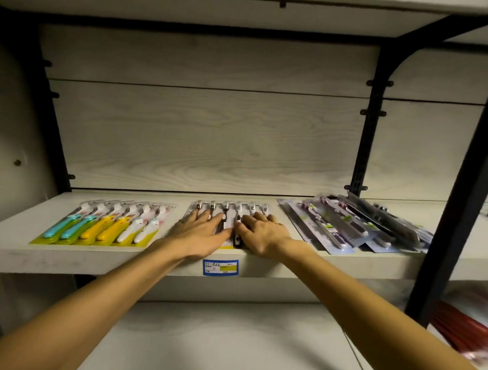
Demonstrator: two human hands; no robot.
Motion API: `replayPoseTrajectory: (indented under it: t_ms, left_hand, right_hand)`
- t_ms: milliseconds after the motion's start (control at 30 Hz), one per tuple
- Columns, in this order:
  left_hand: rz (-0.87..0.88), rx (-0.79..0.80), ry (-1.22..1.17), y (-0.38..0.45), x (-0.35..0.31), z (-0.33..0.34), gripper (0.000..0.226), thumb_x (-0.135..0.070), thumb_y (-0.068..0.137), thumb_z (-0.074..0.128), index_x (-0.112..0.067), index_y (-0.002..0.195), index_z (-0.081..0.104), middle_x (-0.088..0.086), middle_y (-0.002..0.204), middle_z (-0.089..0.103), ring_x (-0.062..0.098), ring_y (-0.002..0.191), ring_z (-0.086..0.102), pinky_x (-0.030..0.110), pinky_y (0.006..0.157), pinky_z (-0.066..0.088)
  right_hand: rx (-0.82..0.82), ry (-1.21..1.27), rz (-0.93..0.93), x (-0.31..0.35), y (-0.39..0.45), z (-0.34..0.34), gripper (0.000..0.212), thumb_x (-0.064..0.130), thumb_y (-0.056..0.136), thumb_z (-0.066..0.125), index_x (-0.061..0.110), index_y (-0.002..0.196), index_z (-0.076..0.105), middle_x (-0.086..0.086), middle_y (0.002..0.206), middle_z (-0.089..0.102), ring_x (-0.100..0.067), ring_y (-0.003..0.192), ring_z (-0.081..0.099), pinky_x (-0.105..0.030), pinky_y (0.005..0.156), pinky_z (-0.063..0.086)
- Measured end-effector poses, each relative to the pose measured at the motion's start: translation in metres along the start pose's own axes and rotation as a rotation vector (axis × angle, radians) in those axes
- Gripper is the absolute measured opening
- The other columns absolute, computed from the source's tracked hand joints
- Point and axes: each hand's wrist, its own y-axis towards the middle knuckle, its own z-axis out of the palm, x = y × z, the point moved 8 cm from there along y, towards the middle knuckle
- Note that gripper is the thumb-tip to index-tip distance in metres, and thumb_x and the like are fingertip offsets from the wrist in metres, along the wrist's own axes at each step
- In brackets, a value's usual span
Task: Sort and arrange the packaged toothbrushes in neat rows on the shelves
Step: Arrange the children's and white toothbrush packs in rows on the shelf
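Your left hand [203, 230] and right hand [258, 233] both lie flat, fingers spread, pressing down on the middle row of packaged toothbrushes [230, 212]; neither hand closes around anything. Your thumbs nearly meet over the centre of that row.

The wood-grain shelf [13, 246] carries all the packs, under a pale back panel [206, 126] and between black metal uprights [367, 129]. On its right part lies a loose heap of purple and grey toothbrush packs [356, 227], overlapping at different angles and reaching the front edge. On the left part sits a neat row of children's toothbrush packs [105, 225] with teal, yellow and white handles, side by side. The middle row under your palms shows six brush heads along its far edge. A blue price label [220, 267] is stuck on the shelf's front lip, just below your wrists.
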Motion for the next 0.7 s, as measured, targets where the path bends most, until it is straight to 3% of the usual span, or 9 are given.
replayPoseTrajectory:
  t_ms: [233,433,700]
  left_hand:
    - [0.021,-0.095,0.01,-0.005,-0.003,0.001,0.061,-0.068,0.099,0.011,-0.047,0.156,0.009,-0.012,0.167,0.0,0.018,0.154,-0.008,0.049,0.125,0.01]
    - [0.03,-0.046,0.02,0.002,0.001,0.008,0.058,-0.063,0.1,0.013,-0.047,0.156,0.005,-0.009,0.167,-0.003,0.02,0.154,-0.011,0.047,0.125,0.004]
    - [0.055,0.054,0.049,0.011,-0.023,0.011,0.063,-0.067,0.098,0.01,-0.045,0.156,-0.001,-0.004,0.168,-0.006,0.027,0.153,-0.014,0.051,0.125,0.001]
  right_hand:
    - [-0.042,0.097,0.033,-0.007,0.002,0.003,0.051,0.049,0.102,0.027,0.027,0.147,0.036,-0.012,0.15,0.037,-0.039,0.14,0.031,-0.056,0.112,0.031]
    - [-0.084,0.174,0.067,-0.008,0.0,0.0,0.053,0.052,0.102,0.023,0.023,0.142,0.043,-0.012,0.147,0.042,-0.038,0.138,0.034,-0.054,0.112,0.032]
    - [-0.018,-0.03,-0.026,-0.023,-0.002,-0.001,0.055,0.045,0.104,0.027,0.017,0.15,0.034,-0.016,0.154,0.035,-0.036,0.142,0.028,-0.053,0.117,0.023]
